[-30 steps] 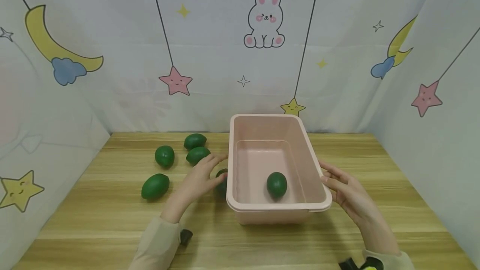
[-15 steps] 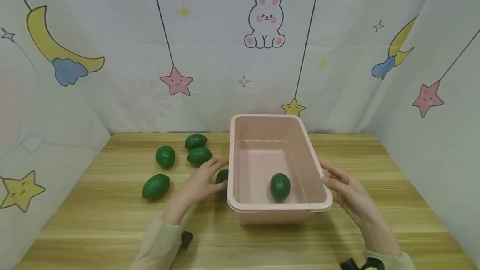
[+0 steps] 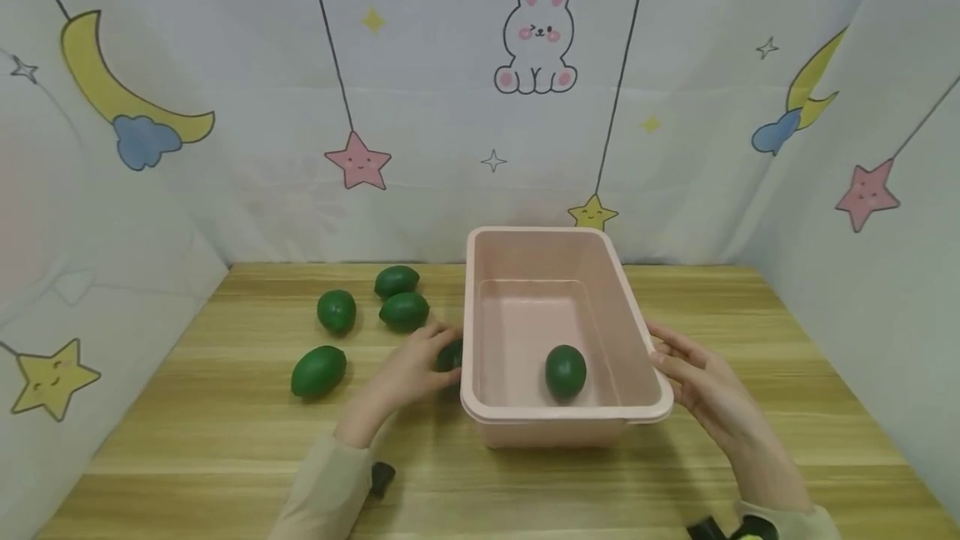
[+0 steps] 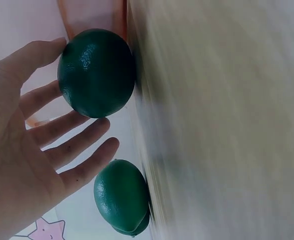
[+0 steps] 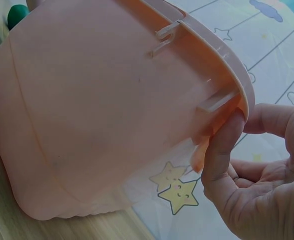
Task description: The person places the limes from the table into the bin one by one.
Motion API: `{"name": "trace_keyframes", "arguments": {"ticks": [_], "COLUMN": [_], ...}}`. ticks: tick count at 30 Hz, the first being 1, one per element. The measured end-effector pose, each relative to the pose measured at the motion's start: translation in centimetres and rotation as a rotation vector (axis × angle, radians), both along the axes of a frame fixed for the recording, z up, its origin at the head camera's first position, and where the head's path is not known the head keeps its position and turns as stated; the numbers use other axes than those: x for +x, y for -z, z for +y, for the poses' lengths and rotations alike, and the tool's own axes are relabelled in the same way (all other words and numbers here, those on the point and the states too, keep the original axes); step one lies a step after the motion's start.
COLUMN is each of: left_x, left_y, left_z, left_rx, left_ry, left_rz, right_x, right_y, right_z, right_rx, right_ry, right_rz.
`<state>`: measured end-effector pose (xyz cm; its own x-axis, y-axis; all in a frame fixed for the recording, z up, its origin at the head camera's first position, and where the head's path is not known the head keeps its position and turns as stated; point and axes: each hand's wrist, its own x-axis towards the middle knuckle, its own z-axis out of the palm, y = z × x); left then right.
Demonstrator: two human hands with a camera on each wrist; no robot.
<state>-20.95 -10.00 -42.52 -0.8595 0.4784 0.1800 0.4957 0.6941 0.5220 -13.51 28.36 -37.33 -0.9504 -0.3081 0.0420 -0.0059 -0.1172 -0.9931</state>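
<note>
In the head view a pink plastic tub stands on the wooden table, with one green lime inside near its front. My left hand is at the tub's left side, thumb and fingers around another lime close to the wall. The left wrist view shows the thumb tip at that lime's edge and the index finger partly hidden behind it. At the opposite side my right hand pinches the tub's rim between thumb and fingers.
Several more limes lie left of the tub: a front one, a rounder one and a close pair toward the back. A printed white cloth hangs along the table's back and sides.
The lime inside the tub has rolled slightly to the right. My left thumb and fingers now cover more of the lime beside the tub. The right hand keeps its hold on the rim.
</note>
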Motion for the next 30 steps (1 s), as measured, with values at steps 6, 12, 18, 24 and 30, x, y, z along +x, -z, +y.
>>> {"name": "trace_keyframes", "arguments": {"ticks": [6, 12, 18, 24, 30], "left_x": [0.04, 0.23, 0.26, 0.29, 0.41], "left_y": [-0.08, -0.22, -0.09, -0.06, -0.09], "left_z": [0.18, 0.15, 0.05, -0.01, 0.05], "left_rx": [-0.017, -0.015, -0.012, -0.013, -0.013], "left_ry": [0.0, -0.002, 0.009, 0.019, 0.028], "left_rz": [-0.046, -0.069, -0.08, -0.079, -0.07], "right_x": [0.07, 0.07, 0.07, 0.03, 0.06], "right_y": [-0.01, -0.12, -0.11, -0.03, -0.01], "right_z": [0.18, 0.11, -0.02, -0.01, 0.03], "right_rx": [-0.01, -0.024, -0.011, -0.012, -0.007], "right_ry": [-0.011, -0.028, -0.017, -0.011, -0.008], "right_rz": [0.009, 0.02, 0.012, 0.005, 0.008]}}
